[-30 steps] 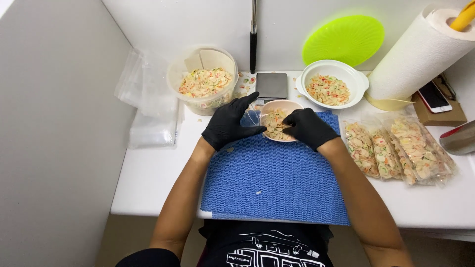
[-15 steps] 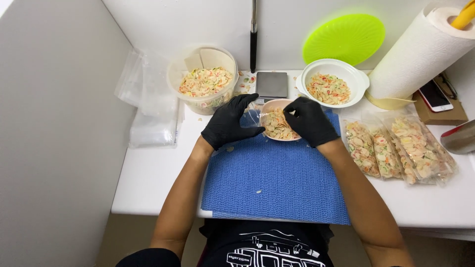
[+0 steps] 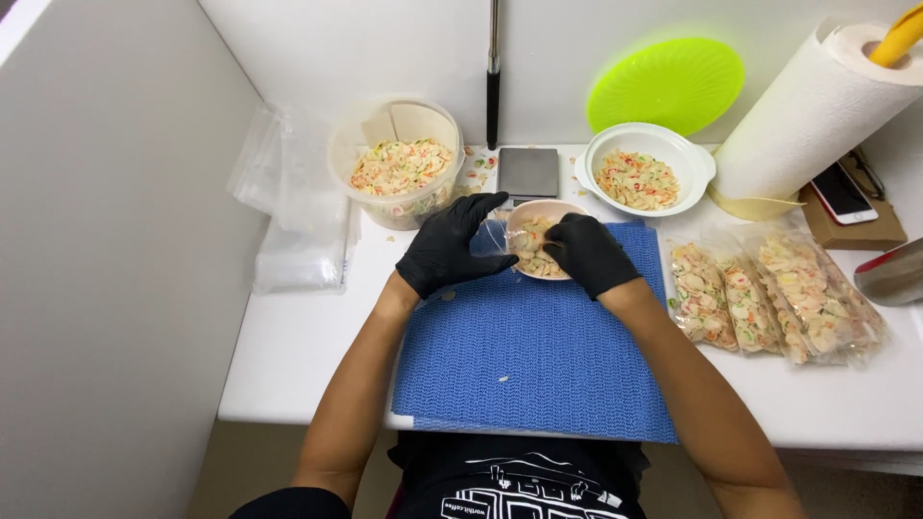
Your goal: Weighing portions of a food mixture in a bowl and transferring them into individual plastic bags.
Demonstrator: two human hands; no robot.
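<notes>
With the left hand (image 3: pixel 450 246) holding the small clear bag (image 3: pixel 492 237) open beside the small bowl (image 3: pixel 538 234) on the blue mat (image 3: pixel 534 356), keep the right hand (image 3: pixel 588 253), curled over the bowl's flakes, feeding steadily.

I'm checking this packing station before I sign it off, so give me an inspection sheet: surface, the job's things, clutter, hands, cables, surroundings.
Surface: white table with a blue mat in front of the person; a few crumbs on both.
Job's things: small bowl of mixed flakes on the mat's far edge; small clear bag beside it.
Clutter: clear tub and white bowl of the same mix, scale, filled bags, empty bags, paper towel roll, green lid, phone.
Hands: left hand, black-gloved, holds the clear bag; right hand, black-gloved, at the small bowl, fingers over the flakes.
Cables: nothing seen.
Surroundings: white walls on the left and behind; black pole upright at the back.
</notes>
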